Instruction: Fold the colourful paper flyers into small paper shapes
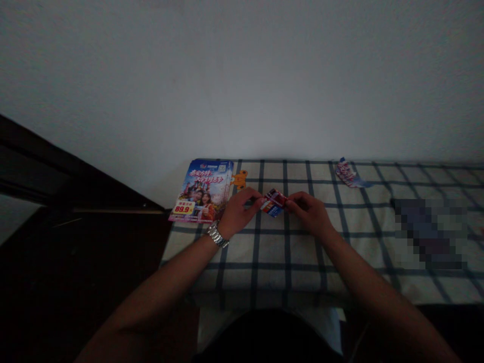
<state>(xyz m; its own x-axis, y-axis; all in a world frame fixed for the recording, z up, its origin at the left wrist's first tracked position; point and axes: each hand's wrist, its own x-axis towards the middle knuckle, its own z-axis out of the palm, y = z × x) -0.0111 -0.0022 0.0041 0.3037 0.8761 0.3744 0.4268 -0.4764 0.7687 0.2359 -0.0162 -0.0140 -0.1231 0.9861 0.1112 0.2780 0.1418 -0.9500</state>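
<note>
Between my two hands is a small folded piece of printed paper [275,203], coloured red, white and blue. My left hand [242,209] pinches its left corner between thumb and forefinger; a metal-band watch is on that wrist. At the right corner, the fingertips of my right hand [308,212] are pinched on the same paper. The paper is held just over the checked cloth. Left of my left hand lies a stack of printed flyers [202,191], blue and pink, with a yellow price label. An orange bear-shaped piece [239,179] sits against the stack's right edge.
A white and dark checked cloth [302,252] covers the surface, which meets a pale wall [242,80] at the back. Crumpled printed paper [350,174] lies at the back right. A pixelated dark object [427,232] is further right. Dark floor shows at left.
</note>
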